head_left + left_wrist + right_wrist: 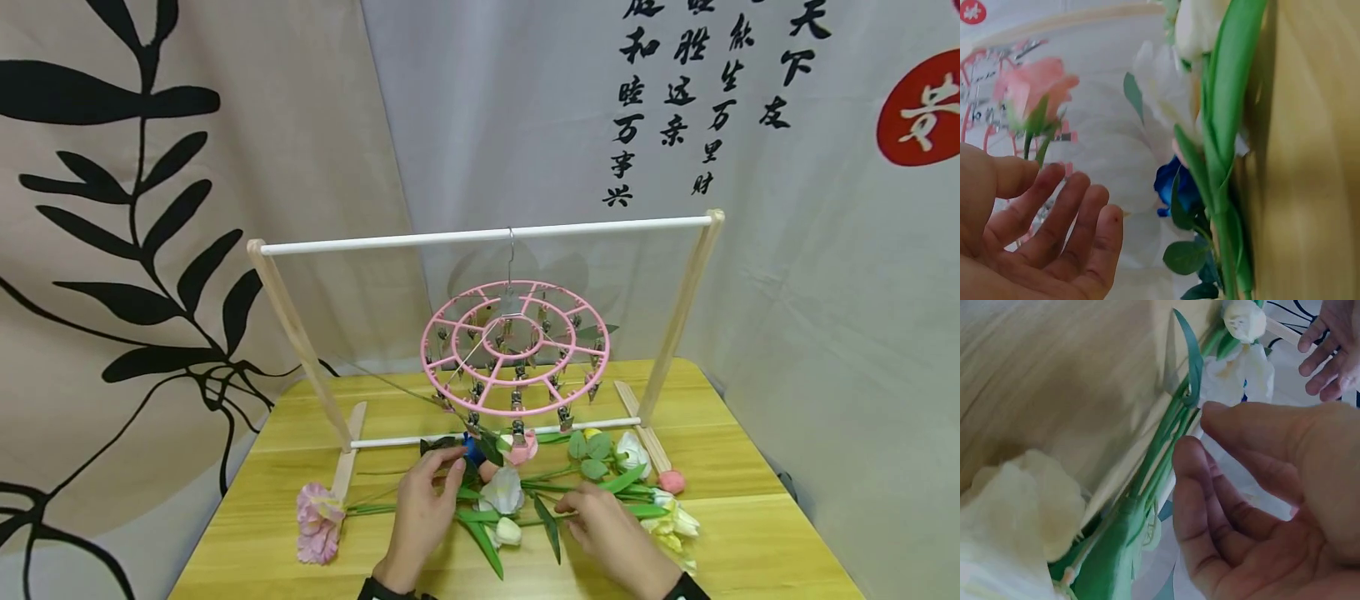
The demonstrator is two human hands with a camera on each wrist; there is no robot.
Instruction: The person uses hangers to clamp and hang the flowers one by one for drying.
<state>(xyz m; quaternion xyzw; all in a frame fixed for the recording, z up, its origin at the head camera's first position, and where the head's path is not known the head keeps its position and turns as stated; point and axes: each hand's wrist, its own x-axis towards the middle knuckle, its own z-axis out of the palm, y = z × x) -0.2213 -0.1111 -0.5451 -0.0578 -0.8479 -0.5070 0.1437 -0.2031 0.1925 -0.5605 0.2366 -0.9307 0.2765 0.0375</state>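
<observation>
My left hand (426,500) hovers over the left side of the flowers, its fingertips close to a blue rose (473,451). A pink rose (1036,94) appears just past the left thumb and index finger, close under the hanger's clips; no clear grip on its stem shows. My right hand (611,532) is over the green stems, its fingers loosely bent with a gap between thumb and index finger (1191,459). Green stems (1163,447) pass behind those fingertips. Several artificial flowers lie together, among them a white flower (504,490) and a white tulip (507,532).
A pink round clip hanger (517,412) hangs by its hook from the white bar (412,240) of a wooden-legged rack. Purple-pink flowers (318,523) lie at the left, pale yellow ones (675,525) at the right. Behind the wooden table (247,533) hangs a printed curtain (510,125).
</observation>
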